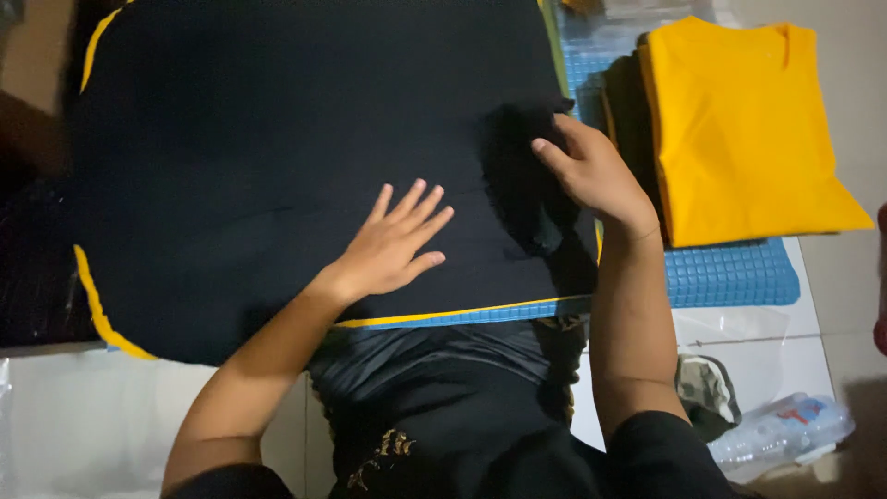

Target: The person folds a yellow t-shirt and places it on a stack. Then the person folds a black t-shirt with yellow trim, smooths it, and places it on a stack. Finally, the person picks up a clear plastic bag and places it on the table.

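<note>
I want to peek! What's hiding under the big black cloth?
A yellow edge and a blue bumpy mat peek out from under the black cloth. Both hands, left and right, press on top. The rest underneath is covered, so it can't be seen.

Clear plastic package (781,432) — red-and-blue label — lies at lower right.

The large black garment with yellow trim (277,157) ran off the top edge. Its right portion hid most of the blue gridded mat (739,273) beneath. Right of that garment, the folded yellow shirt (739,129) concealed most of a dark folded garment (633,120). The clear plastic bottle (785,430) below was too blurred to tell details.
</note>
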